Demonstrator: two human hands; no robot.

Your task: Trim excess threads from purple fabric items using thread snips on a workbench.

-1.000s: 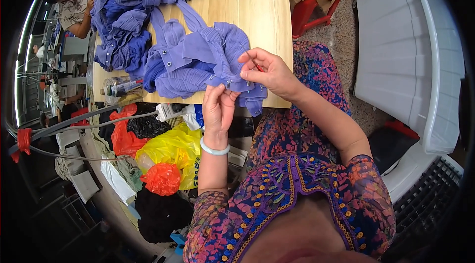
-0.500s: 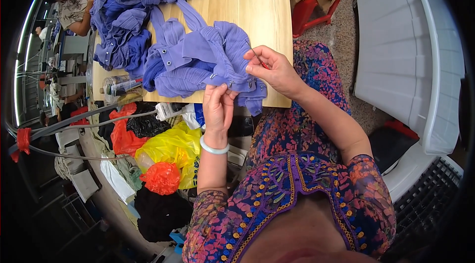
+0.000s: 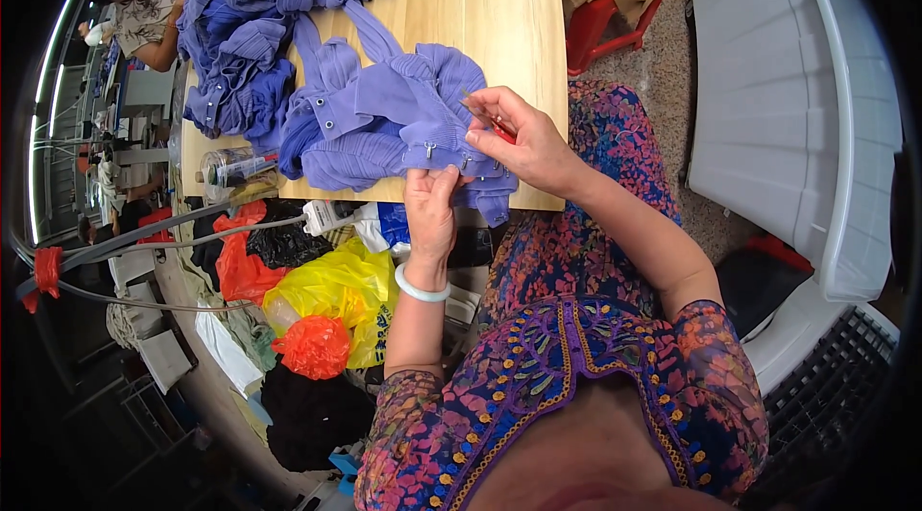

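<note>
Wooden table [image 3: 480,2], purple garment [image 3: 384,117] (snips, perhaps)

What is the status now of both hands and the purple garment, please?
Left hand pinches the purple garment at its snap-button edge. Right hand holds small red-handled snips over that edge. Garment on the wooden table; nothing blocks.

A purple knitted garment [image 3: 384,122] is lying bunched at the near edge of the wooden surface [image 3: 480,2]. The left hand [image 3: 431,204] is pinching the garment's snap-fastened hem from below, while the right hand [image 3: 523,141] is gripping a small red-handled tool [image 3: 490,122] just above the same hem. A pile of purple garments [image 3: 254,21] is sitting further back, and a clear plastic bottle [image 3: 230,167] is lying at the surface's left corner. Coloured plastic bags [image 3: 317,290] are crowding the floor beneath.
</note>
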